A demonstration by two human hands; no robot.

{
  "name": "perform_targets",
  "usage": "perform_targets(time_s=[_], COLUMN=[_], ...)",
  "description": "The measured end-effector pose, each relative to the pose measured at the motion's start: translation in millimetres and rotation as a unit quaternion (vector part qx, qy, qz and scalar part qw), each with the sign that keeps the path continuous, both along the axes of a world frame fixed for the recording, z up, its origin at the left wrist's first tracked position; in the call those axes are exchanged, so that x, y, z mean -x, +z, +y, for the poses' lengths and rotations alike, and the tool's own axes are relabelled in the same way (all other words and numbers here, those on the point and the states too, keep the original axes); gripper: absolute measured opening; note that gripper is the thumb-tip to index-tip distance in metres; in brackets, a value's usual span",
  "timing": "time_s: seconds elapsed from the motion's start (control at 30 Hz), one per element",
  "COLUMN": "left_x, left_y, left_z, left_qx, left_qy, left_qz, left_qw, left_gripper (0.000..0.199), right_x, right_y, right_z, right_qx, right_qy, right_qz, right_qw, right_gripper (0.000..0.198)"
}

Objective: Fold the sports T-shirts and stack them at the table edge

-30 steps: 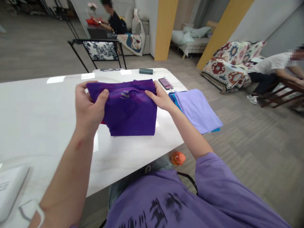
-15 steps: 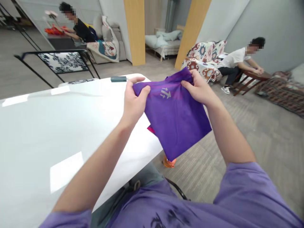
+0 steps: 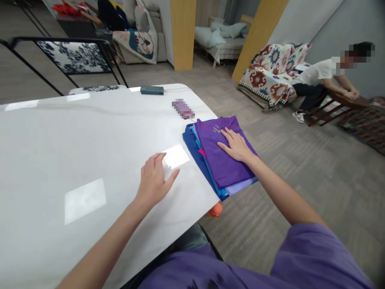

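Note:
A folded purple shirt (image 3: 219,164) with a small grey print lies on top of a stack of folded clothes (image 3: 198,160) at the right edge of the white table (image 3: 120,136). Blue, light purple and pink layers show beneath it. My right hand (image 3: 236,145) rests flat on the purple shirt, fingers spread. Left of the stack, my left hand (image 3: 155,178) is over the table with its fingers apart and nothing in it; whether it touches the surface I cannot tell.
A blurred phone-like object (image 3: 183,109) and a dark green box-shaped item (image 3: 152,90) lie toward the table's far end. A black-framed chair (image 3: 75,58) stands beyond. Something orange (image 3: 215,210) shows below the table edge. One person (image 3: 319,76) sits at the right, another at the far left.
The purple shirt, held up between both hands before, now lies on the stack. My left hand has let go and moved left and down; my right hand has flattened onto the shirt.

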State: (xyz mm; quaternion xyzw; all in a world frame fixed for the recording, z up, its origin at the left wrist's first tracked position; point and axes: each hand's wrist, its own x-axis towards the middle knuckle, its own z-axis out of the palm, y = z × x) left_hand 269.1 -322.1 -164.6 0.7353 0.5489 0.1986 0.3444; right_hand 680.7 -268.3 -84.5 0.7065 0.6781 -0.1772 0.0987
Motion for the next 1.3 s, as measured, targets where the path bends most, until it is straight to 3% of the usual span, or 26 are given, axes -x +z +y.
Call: perform_targets(time_s=[0.1,0.2,0.33,0.4,0.47,0.53,0.63,1.03,1.3], left_x=[60,85,63,44,30,24,25,24,17], left_y=[-5.0,-10.4,-19.3,-24.8,-30.7,-36.2,-42.6,-65.9,-62.0], left_z=[-54,-73,-55,-42,-36,-34,-35,-41,-44], left_qx=[-0.003,-0.004,-0.021,-0.028,-0.022,-0.002,0.020,-0.005,0.022], left_qy=[0.015,0.062,0.058,0.041,0.037,0.047,0.065,0.112,0.133], left_qz=[0.053,0.089,0.072,0.062,0.066,0.076,0.085,0.077,0.078], left_qw=[0.998,0.994,0.996,0.997,0.997,0.996,0.994,0.991,0.988], left_gripper=[0.081,0.085,0.092,0.100,0.107,0.115,0.124,0.138,0.143], right_x=[-3,4,40,59,71,74,68,73,71], right_y=[3,-17,-95,-137,-169,-190,-200,-202,-201], right_z=[27,106,226,264,283,287,281,271,271], right_qx=[-0.036,-0.065,-0.041,-0.017,-0.001,0.005,0.001,-0.004,-0.023], right_qy=[0.025,0.039,0.029,0.021,0.012,0.012,0.026,0.042,0.013], right_qz=[-0.010,0.048,0.135,0.126,0.103,0.092,0.087,0.070,0.099], right_qw=[0.999,0.996,0.990,0.992,0.995,0.996,0.996,0.997,0.995], right_gripper=[0.080,0.065,0.045,0.044,0.045,0.047,0.051,0.052,0.051])
